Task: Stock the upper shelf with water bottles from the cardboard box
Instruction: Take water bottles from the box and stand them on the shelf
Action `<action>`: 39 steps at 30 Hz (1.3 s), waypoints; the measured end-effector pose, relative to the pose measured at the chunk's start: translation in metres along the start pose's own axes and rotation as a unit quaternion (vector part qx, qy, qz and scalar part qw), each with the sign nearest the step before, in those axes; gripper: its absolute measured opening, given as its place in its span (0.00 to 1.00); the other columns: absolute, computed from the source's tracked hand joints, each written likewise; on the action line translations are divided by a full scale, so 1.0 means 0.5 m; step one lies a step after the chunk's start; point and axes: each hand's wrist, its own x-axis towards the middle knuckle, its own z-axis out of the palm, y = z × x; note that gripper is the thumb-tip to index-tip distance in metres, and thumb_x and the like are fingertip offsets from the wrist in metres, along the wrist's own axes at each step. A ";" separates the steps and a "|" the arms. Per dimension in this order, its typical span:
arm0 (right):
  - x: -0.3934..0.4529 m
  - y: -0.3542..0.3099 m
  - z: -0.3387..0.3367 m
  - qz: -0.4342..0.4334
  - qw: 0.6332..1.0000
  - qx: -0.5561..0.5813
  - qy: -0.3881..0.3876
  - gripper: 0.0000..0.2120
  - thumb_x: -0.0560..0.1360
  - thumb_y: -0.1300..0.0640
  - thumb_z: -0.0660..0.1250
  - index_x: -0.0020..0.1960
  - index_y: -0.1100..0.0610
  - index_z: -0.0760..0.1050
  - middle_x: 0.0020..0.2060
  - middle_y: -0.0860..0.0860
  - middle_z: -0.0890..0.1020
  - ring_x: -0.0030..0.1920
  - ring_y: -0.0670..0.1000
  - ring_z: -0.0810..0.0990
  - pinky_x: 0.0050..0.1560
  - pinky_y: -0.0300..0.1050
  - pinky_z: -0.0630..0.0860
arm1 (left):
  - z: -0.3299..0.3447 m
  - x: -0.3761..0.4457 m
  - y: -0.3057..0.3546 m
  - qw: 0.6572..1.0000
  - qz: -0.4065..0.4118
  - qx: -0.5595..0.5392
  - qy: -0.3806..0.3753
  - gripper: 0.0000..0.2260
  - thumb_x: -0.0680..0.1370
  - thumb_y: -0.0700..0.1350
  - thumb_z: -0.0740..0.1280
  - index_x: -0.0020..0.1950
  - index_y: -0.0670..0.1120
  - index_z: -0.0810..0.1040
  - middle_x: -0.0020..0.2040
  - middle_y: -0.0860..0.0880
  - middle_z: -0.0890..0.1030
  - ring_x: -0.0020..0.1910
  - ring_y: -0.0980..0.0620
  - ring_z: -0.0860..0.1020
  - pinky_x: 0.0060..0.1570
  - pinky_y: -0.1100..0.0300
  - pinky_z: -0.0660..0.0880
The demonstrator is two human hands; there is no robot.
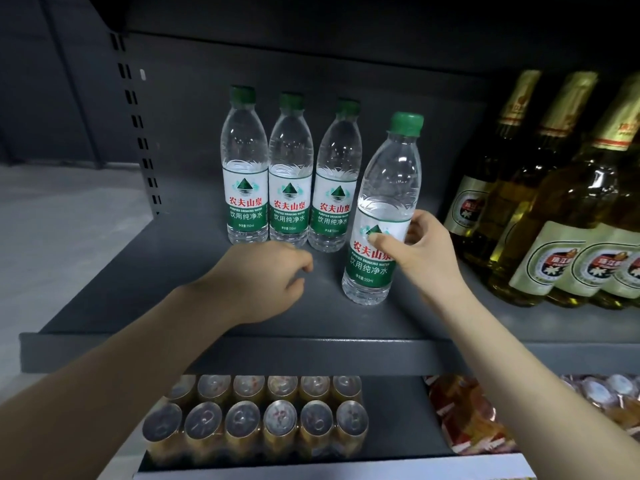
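Note:
Three clear water bottles with green caps and green-white labels stand in a row at the back of the grey upper shelf (145,299): left bottle (245,168), middle bottle (290,174), right bottle (335,181). A fourth water bottle (384,202) stands nearer the front, tilted slightly right, with my right hand (422,251) gripping its label. My left hand (266,275) hovers over the shelf just in front of the row, fingers loosely curled, holding nothing. The cardboard box is out of view.
Several beer bottles (561,202) with cream labels fill the shelf's right side, close to the held bottle. On the lower shelf sit a shrink-wrapped pack of cans (263,420) and red snack packets (464,414). A slotted shelf upright (138,126) stands at left.

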 end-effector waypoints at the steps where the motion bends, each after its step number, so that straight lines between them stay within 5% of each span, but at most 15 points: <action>1: -0.002 0.000 -0.002 -0.002 1.000 -0.003 -0.002 0.19 0.66 0.65 0.74 0.53 0.58 0.71 0.42 0.44 0.79 0.39 0.39 0.76 0.35 0.24 0.71 | 0.001 0.001 -0.001 1.000 0.001 0.000 0.000 0.14 0.79 0.48 0.55 0.64 0.54 0.71 0.58 0.56 0.75 0.58 0.54 0.73 0.49 0.61 0.69; 8: -0.006 -0.005 -0.023 0.008 0.998 -0.036 -0.041 0.20 0.67 0.61 0.74 0.56 0.56 0.72 0.49 0.47 0.80 0.47 0.44 0.78 0.41 0.25 0.74 | 0.006 0.013 -0.001 0.999 -0.003 -0.035 -0.011 0.14 0.78 0.47 0.57 0.61 0.54 0.73 0.52 0.56 0.77 0.53 0.55 0.73 0.50 0.59 0.71; 13: -0.017 -0.006 -0.059 -0.018 0.993 -0.097 -0.065 0.18 0.67 0.65 0.73 0.55 0.57 0.74 0.49 0.56 0.80 0.46 0.48 0.77 0.48 0.35 0.75 | -0.004 0.037 0.001 0.993 -0.015 -0.119 -0.008 0.13 0.76 0.45 0.60 0.60 0.52 0.76 0.44 0.58 0.75 0.47 0.55 0.75 0.52 0.55 0.75; 20: -0.049 -0.013 -0.088 -0.038 0.968 -0.228 -0.100 0.17 0.70 0.64 0.70 0.58 0.57 0.77 0.45 0.51 0.81 0.47 0.52 0.81 0.57 0.51 0.76 | -0.013 0.085 0.017 0.986 -0.005 -0.167 0.025 0.20 0.75 0.50 0.65 0.67 0.51 0.69 0.57 0.52 0.76 0.56 0.53 0.73 0.57 0.56 0.71; 27: -0.068 -0.029 -0.076 -0.081 0.948 -0.282 -0.123 0.21 0.71 0.66 0.67 0.62 0.53 0.75 0.45 0.46 0.79 0.46 0.46 0.79 0.57 0.44 0.75 | -0.006 0.103 0.035 0.979 0.027 -0.203 0.016 0.23 0.75 0.44 0.65 0.70 0.46 0.65 0.66 0.49 0.73 0.59 0.55 0.71 0.54 0.67 0.64; 39: -0.054 -0.016 -0.078 -0.060 0.952 -0.261 -0.149 0.25 0.70 0.68 0.62 0.61 0.47 0.75 0.52 0.49 0.82 0.51 0.48 0.80 0.58 0.43 0.75 | -0.005 0.085 0.042 0.966 0.037 -0.255 -0.009 0.22 0.75 0.40 0.65 0.68 0.46 0.66 0.66 0.52 0.72 0.59 0.55 0.73 0.61 0.57 0.70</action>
